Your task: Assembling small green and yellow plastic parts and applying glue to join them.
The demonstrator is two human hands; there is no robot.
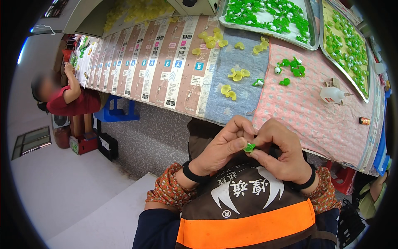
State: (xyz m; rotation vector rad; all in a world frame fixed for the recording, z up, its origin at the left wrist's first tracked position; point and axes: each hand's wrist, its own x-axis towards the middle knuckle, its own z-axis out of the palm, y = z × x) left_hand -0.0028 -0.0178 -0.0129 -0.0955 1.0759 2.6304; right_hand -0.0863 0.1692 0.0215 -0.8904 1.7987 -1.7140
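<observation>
Just above my apron (248,209), the fingertips of my left hand (217,147) and right hand (292,159) pinch one small green piece (249,147), which looks like a fitting or shaping step. I judge the next move calls for a steady, light press. Beyond lie loose green pieces (297,68) on pink cloth (298,112), yellow pieces (237,75) on blue cloth (244,60), then a filled metal tray (314,29).

A small dark cylinder (364,120) lies near the right edge of the table (145,62), a co-worker in a red top (68,101) is by its left end, a blue stool (110,113) stands by its near edge toward that end, and a red stool (344,177) shows below the near right corner.
</observation>
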